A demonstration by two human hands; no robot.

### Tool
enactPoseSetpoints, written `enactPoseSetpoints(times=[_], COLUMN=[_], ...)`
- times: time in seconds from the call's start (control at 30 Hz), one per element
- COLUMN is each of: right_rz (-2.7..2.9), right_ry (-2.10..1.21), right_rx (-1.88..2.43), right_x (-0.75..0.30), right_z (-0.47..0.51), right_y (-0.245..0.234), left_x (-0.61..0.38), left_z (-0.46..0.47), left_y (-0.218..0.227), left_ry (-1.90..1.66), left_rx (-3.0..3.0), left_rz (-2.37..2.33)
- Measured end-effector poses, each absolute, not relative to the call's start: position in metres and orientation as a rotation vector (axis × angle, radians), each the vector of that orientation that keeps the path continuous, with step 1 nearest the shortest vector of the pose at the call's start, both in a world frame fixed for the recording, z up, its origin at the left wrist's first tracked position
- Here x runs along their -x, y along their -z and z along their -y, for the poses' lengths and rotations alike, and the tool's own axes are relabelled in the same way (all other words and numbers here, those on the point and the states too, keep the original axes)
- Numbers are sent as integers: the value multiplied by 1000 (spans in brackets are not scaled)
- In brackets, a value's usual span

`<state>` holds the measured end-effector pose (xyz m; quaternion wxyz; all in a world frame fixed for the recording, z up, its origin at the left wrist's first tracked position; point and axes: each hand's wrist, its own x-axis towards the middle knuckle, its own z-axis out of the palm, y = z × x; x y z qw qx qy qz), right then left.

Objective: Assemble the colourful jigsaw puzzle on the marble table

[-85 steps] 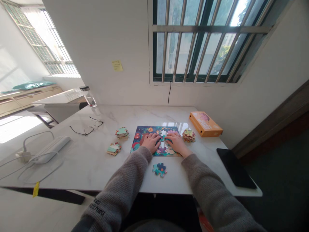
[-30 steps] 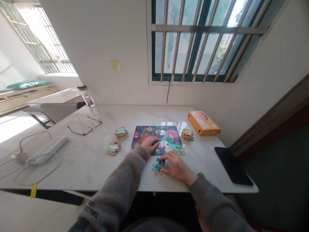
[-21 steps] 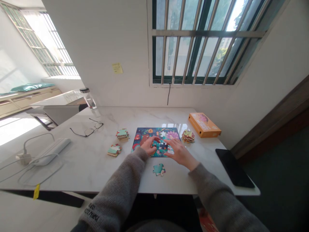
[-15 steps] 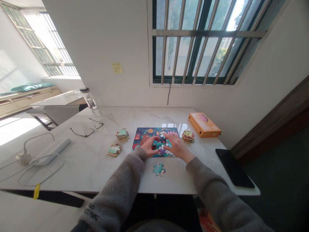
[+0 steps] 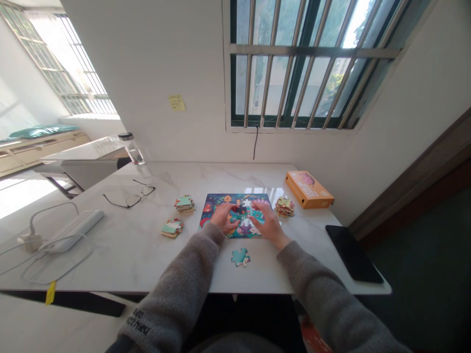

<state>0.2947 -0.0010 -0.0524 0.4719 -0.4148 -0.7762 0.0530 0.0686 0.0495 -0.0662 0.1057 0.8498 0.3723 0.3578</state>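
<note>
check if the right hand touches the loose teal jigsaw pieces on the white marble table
Apart. The head view shows the right hand over the colourful puzzle, with bare marble between it and the loose teal jigsaw pieces.

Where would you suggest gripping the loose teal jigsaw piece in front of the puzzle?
I'd pinch the teal jigsaw piece by its opposite edges, coming down from above: it lies flat on the marble table, so only its thin rim offers a hold, and nothing crowds it.
</note>
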Motion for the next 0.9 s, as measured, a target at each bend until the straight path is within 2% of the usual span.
enactPoseSetpoints(times=[0.13, 0.33, 0.9], right_rz=[1716, 1797, 1641], right_ry=[-142, -180, -710], right_rx=[1107, 1084, 1051], right_x=[-303, -307, -296], right_z=[2, 0, 1], right_y=[51, 55, 61], left_x=[-67, -70, -82], left_z=[-47, -43, -32], left_y=[60, 60, 65], left_ry=[-1198, -1148, -920], left_rx=[-2391, -2462, -2617], left_rz=[-1214, -1203, -933])
